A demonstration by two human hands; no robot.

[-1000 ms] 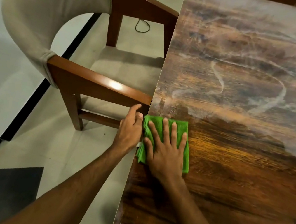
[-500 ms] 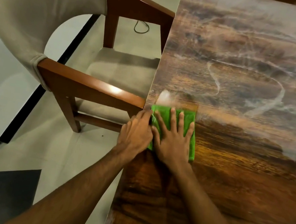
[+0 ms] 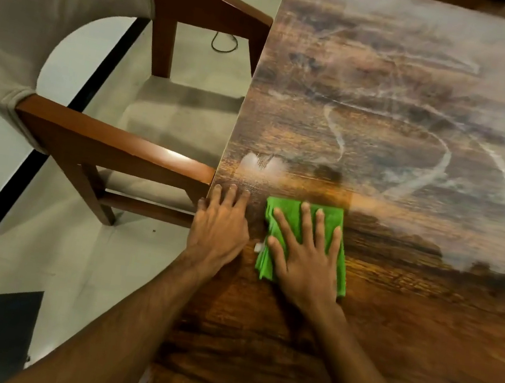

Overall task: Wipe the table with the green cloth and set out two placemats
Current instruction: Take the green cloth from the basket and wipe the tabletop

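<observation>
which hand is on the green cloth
The right hand, flat with fingers spread on the green cloth; the left hand rests on the bare table at its edge, beside the cloth.

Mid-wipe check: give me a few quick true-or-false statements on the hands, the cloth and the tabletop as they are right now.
1. The right hand lies flat on the green cloth, fingers spread. True.
2. The left hand grips the cloth. False: it rests on the table near its left edge, beside the cloth, with its fingers straight.
3. White streaks show on the far part of the table. True.
4. Two placemats lie on the table. False: no placemat is in view.
5. A chair stands at the table's left side. True.
</observation>
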